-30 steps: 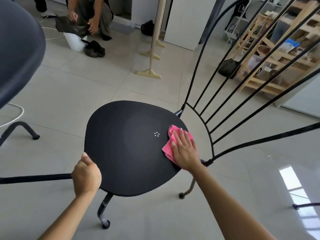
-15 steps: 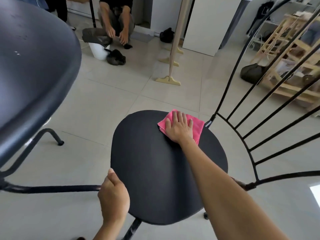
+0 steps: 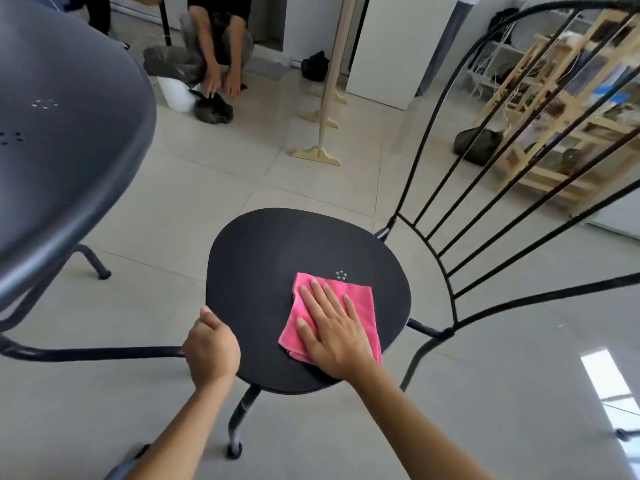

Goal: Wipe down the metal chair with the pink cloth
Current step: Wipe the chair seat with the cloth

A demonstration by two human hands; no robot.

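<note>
The black metal chair (image 3: pixel 270 258) stands in front of me, its round seat facing up and its thin barred backrest (image 3: pixel 491 188) rising on the right. A folded pink cloth (image 3: pixel 360 299) lies flat on the near right part of the seat. My right hand (image 3: pixel 332 330) presses on the cloth with fingers spread and flat. My left hand (image 3: pixel 211 348) is closed around the seat's near left rim, thumb on top.
A second dark chair seat (image 3: pixel 69 140) looms at upper left, its frame bar (image 3: pixel 86 353) running along the floor side. A crouching person (image 3: pixel 218 46) with a white bucket (image 3: pixel 176 93) is at the back. A wooden stand (image 3: pixel 322 147) and wooden shelving (image 3: pixel 561 126) stand beyond.
My right hand has slid the pink cloth from the seat's far edge back toward me, to the near right part. My left hand keeps its grip on the rim.
</note>
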